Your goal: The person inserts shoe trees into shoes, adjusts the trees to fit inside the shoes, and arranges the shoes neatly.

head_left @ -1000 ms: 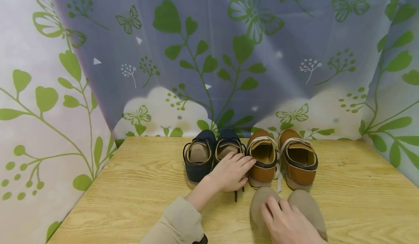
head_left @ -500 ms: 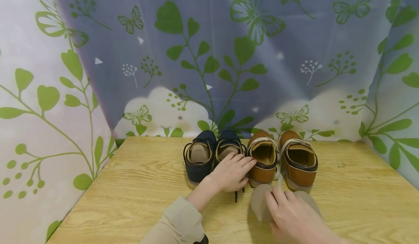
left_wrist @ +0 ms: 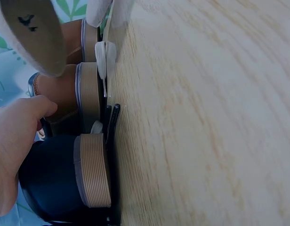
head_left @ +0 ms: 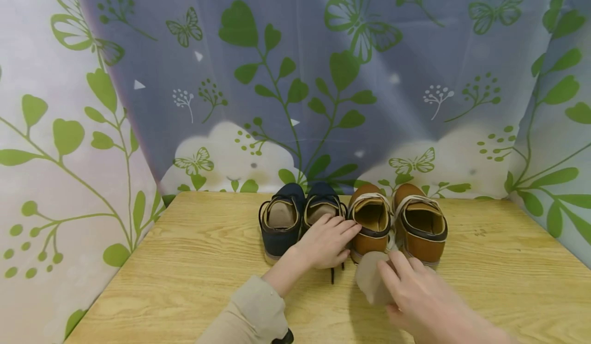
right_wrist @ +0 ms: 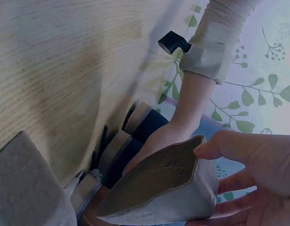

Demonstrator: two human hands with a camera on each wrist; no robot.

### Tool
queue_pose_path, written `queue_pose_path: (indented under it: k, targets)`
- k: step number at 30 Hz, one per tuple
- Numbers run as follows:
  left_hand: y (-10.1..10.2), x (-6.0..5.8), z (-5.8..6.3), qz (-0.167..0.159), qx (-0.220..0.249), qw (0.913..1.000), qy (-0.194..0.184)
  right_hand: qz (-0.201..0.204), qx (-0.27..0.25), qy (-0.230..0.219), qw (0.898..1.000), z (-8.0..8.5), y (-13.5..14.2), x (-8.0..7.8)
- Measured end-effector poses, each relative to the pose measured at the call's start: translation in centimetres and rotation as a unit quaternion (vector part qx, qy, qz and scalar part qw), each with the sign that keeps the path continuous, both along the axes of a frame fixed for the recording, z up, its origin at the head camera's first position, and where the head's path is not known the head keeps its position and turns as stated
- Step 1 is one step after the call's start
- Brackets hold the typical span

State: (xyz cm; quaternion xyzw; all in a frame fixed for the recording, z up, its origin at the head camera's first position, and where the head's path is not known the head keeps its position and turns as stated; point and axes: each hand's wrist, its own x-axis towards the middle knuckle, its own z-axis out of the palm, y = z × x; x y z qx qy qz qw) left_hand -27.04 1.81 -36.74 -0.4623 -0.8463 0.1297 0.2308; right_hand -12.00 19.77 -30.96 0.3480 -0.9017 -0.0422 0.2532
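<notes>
My right hand (head_left: 415,287) holds a grey-brown moulded shoe insert (right_wrist: 149,188), hollow side showing in the right wrist view, with the thumb on its rim. In the head view this insert is tilted just behind the heels of the brown shoes. A second insert (right_wrist: 29,183) shows at the left of the right wrist view; my right hand hides it in the head view. My left hand (head_left: 325,241) lies over the right navy shoe (head_left: 318,200), its fingertips touching the left brown shoe (head_left: 369,241). Both brown shoes have cream laces and look hollow inside.
The left navy shoe (head_left: 279,239) has an insert (head_left: 280,216) inside. The right brown shoe (head_left: 425,246) stands at the row's right end. All stand near the back edge of a wooden table (head_left: 208,241), before a patterned cloth (head_left: 295,77). Dark lace ends (head_left: 333,276) trail on the wood.
My right hand has lifted and tipped up the left insert, bringing it slightly toward the brown shoes. The other insert has passed out of sight behind the hand. My left hand stays in place.
</notes>
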Motion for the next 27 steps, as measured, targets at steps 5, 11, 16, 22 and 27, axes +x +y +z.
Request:
queue_pose_path:
  k: [5, 11, 16, 22, 27]
  targets:
    - [-0.1, -0.1, -0.2, -0.006, 0.006, 1.0000, 0.000, 0.013, -0.006, 0.052, 0.999, 0.6, 0.2, 0.0]
    - [-0.1, -0.1, -0.1, -0.002, 0.001, 1.0000, 0.000, 0.020, -0.020, 0.095, 0.995, 1.4, 0.3, -0.2]
    - [-0.1, 0.0, 0.1, 0.002, -0.006, 1.0000, -0.006, 0.039, -0.032, 0.116, 0.992, 2.0, 0.6, -0.3]
    - [-0.1, -0.1, 0.0, 0.000, 0.001, 1.0000, -0.010, 0.058, -0.052, 0.147, 0.986, 2.9, 1.1, -0.6]
    - [0.0, -0.1, -0.1, 0.002, 0.000, 1.0000, -0.009, 0.065, -0.065, 0.148, 0.985, 3.1, 1.5, -1.0]
